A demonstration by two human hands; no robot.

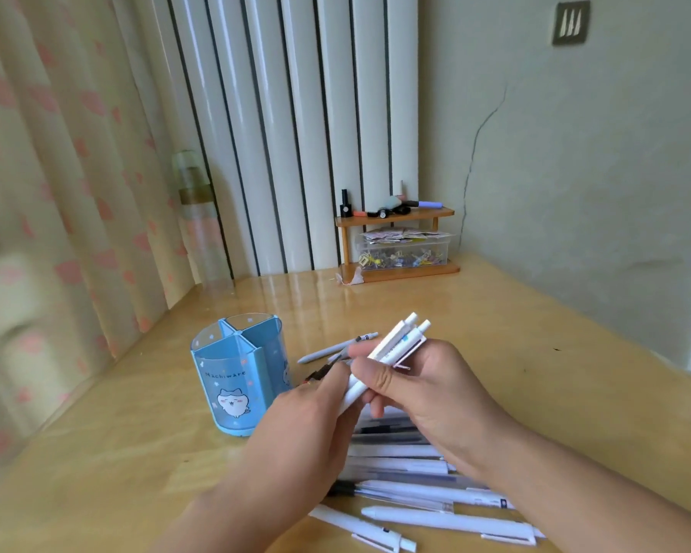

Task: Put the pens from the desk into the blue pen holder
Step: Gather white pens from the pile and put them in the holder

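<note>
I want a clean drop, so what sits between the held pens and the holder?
Nothing visible does. The right hand and left hand hold the white pens just right of the holder, whose open top shows no contents.

Just left of our left hand (308, 425) stands the blue pen holder (238, 377), its four compartments open at the top with free air above them. Below and behind our right hand (423, 385), loose pens (423, 488) cover the desk (535, 353). Beyond our fingertips a grey pen (336, 348) lies across the way. Right of our right hand the desk lies bare to the wall.
</note>
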